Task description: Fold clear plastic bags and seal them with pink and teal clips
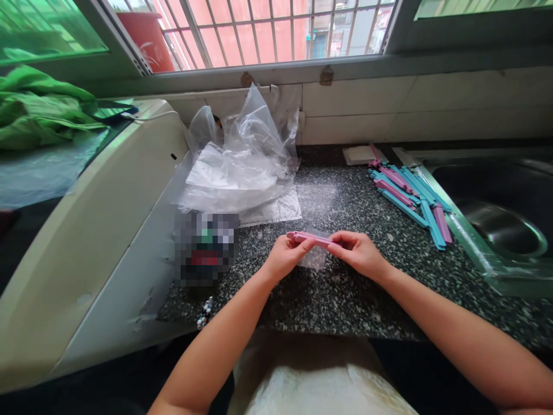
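My left hand (286,255) and my right hand (356,252) both pinch a pink sealing clip (311,238), held level just above the speckled dark countertop (337,294). A small clear plastic bag (314,257) hangs under the clip between my hands. Each hand grips one end of the clip, with fingers closed on it. A pile of several blue and pink clips (410,196) lies on the counter to the right, out of reach of both hands.
A heap of clear plastic bags (242,167) sits at the back left of the counter. A white appliance (95,230) with green cloth (38,106) on top stands to the left. A steel sink (501,225) lies at the right. A barred window runs behind.
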`<act>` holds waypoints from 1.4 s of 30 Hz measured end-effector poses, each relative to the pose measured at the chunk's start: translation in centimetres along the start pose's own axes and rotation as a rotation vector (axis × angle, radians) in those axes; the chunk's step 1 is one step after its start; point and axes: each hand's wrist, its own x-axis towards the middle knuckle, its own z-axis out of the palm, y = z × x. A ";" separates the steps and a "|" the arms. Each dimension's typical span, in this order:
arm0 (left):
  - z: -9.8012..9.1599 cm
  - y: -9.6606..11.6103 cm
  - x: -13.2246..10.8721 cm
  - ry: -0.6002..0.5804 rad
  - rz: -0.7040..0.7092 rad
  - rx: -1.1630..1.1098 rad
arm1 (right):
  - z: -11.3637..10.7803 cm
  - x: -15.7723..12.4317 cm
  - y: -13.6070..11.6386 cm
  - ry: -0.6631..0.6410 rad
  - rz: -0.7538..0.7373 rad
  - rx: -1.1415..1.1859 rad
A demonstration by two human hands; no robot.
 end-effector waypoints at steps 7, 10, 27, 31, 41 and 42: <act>-0.6 0.9 0.0 0.192 0.054 0.014 | -0.4 0.0 0.0 0.087 -0.018 -0.104; -0.8 0.8 -0.1 0.199 0.104 0.088 | -0.5 0.1 -0.2 0.095 -0.025 -0.132; -0.8 0.3 0.1 0.226 0.171 0.161 | -0.4 0.0 -0.3 0.102 -0.048 -0.150; -0.7 0.4 0.1 0.196 0.124 0.110 | -0.5 0.0 -0.7 0.102 -0.043 -0.116; -0.5 -0.1 0.3 0.028 -0.013 0.178 | -0.9 0.0 -0.9 0.203 -0.043 -0.104; -0.5 -0.1 0.3 0.022 -0.018 0.177 | -0.9 0.1 -0.9 0.204 -0.047 -0.109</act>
